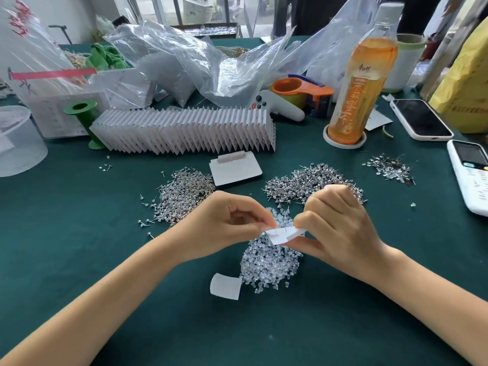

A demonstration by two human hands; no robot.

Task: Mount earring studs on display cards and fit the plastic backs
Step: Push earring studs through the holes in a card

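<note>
Green cloth table [79, 247] by a window; both hands, left hand [224, 223] and right hand [335, 223], pinch a card [284, 235]

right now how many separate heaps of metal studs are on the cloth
3. A heap left of the stack of blank cards, a bigger heap right of it behind the right hand, and a small heap near the remote. Loose strays lie around; the hands may hide more.

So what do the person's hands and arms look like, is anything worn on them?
Both forearms are bare as far as the frame shows: no sleeves. The left hand and right hand wear no gloves, and no rings, watch or bracelet show on the visible sides. Nails look short and unpainted, where any can be seen.
</note>
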